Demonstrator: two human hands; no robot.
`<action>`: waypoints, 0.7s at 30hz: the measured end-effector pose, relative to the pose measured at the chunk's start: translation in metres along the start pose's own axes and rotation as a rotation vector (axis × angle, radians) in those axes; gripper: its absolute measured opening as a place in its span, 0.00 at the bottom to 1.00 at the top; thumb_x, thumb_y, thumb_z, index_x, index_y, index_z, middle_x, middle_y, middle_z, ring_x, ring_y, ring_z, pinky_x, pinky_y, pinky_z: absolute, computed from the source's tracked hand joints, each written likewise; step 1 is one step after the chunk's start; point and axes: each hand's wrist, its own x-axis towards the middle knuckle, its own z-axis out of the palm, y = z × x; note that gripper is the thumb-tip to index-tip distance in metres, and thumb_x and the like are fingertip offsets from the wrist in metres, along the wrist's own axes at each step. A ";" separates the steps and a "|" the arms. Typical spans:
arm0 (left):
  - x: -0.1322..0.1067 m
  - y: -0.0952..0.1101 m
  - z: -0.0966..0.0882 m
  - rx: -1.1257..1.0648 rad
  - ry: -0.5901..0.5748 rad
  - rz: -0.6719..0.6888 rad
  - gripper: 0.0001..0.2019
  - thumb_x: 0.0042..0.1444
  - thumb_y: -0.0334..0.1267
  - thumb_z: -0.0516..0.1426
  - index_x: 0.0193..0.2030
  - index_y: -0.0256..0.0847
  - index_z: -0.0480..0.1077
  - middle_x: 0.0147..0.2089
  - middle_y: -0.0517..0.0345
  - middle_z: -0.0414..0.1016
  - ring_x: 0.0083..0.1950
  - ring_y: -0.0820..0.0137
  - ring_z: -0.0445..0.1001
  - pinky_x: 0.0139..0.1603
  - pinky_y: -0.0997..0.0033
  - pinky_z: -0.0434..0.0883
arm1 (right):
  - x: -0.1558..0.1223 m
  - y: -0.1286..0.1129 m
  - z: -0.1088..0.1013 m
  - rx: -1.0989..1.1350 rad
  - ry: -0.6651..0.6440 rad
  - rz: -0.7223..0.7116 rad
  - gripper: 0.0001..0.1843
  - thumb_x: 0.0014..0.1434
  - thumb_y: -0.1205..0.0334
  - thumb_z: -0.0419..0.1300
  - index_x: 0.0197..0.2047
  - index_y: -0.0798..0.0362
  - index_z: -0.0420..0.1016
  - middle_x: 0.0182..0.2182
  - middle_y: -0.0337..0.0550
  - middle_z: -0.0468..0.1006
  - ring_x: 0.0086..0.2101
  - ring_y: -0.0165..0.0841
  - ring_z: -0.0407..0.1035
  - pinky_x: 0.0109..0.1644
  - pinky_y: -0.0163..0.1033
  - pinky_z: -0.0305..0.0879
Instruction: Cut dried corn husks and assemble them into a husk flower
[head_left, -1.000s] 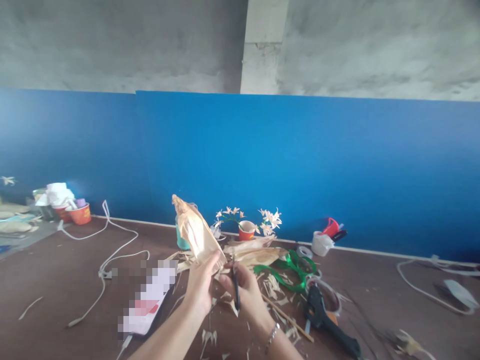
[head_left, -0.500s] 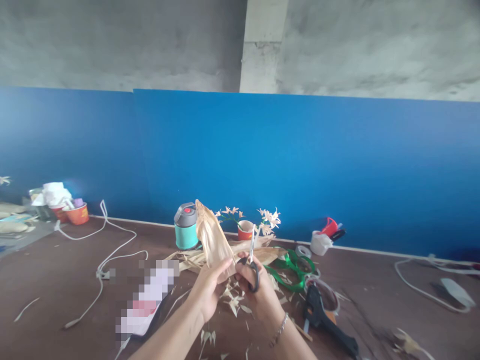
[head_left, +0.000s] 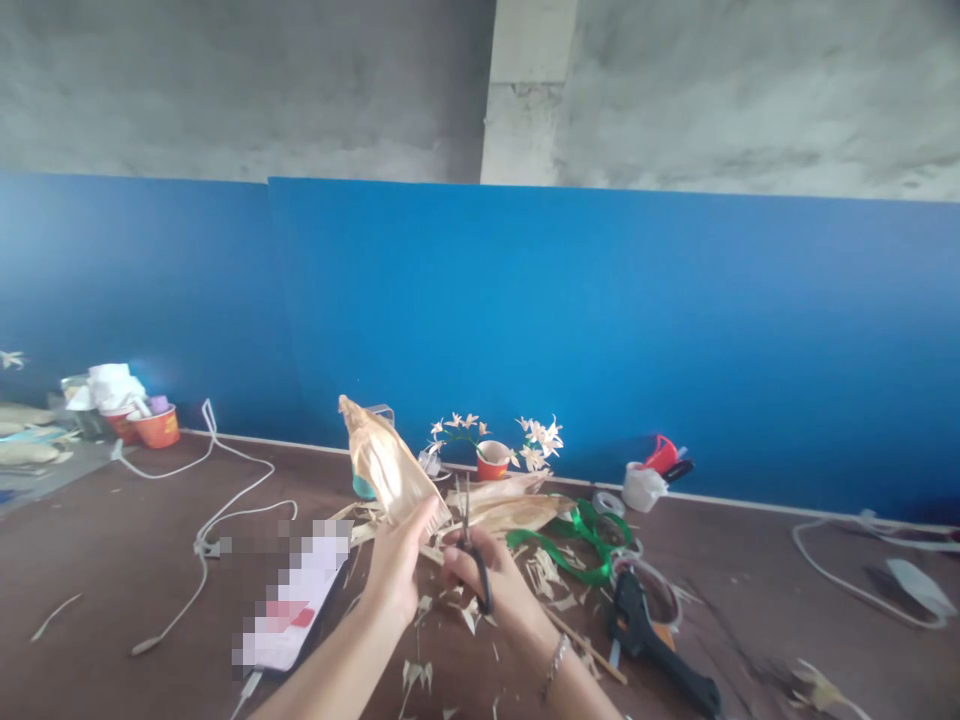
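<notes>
My left hand point(head_left: 405, 550) grips the lower end of a dried corn husk point(head_left: 386, 462), whose pale, broad sheet tilts up and to the left. In my right hand point(head_left: 491, 575) is a pair of black-handled scissors point(head_left: 470, 545), fingers wrapped round the handles and blades pointing up, slightly apart. The blades stand to the right of the husk, not touching it. Behind my hands lie more dried husks point(head_left: 517, 508). Small cut husk pieces point(head_left: 469, 612) are scattered on the brown table point(head_left: 195, 640) below.
A paper cup point(head_left: 492, 460) stands among pale husk flowers point(head_left: 541, 440). Green ribbon point(head_left: 592, 540) and a black glue gun point(head_left: 652, 640) lie to the right. A phone point(head_left: 296, 610) with a blurred screen lies left, near white cables point(head_left: 232, 510). A blue partition point(head_left: 525, 300) closes off the back.
The husk and my left hand have shifted left, the husk now covering much of the teal container. My right hand with the scissors has moved left and down, apart from the husk.
</notes>
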 end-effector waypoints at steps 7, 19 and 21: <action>-0.004 0.000 0.004 0.000 0.054 0.038 0.16 0.38 0.42 0.66 0.33 0.37 0.71 0.22 0.61 0.72 0.22 0.71 0.72 0.20 0.76 0.68 | -0.003 0.005 0.008 -0.054 -0.073 0.000 0.29 0.40 0.42 0.66 0.35 0.57 0.66 0.19 0.32 0.65 0.18 0.22 0.58 0.18 0.27 0.53; -0.011 -0.002 0.006 0.016 0.044 0.066 0.14 0.39 0.42 0.64 0.31 0.36 0.71 0.21 0.61 0.72 0.18 0.73 0.69 0.17 0.76 0.65 | -0.004 0.001 0.012 -0.066 -0.055 -0.028 0.26 0.41 0.43 0.66 0.31 0.58 0.68 0.16 0.32 0.65 0.16 0.22 0.56 0.17 0.28 0.49; -0.010 -0.003 0.006 0.013 0.047 0.078 0.15 0.39 0.41 0.64 0.33 0.36 0.72 0.22 0.60 0.73 0.18 0.74 0.69 0.18 0.76 0.65 | -0.003 0.003 0.011 -0.052 -0.057 -0.046 0.25 0.42 0.44 0.66 0.31 0.58 0.68 0.16 0.32 0.65 0.16 0.21 0.55 0.17 0.28 0.49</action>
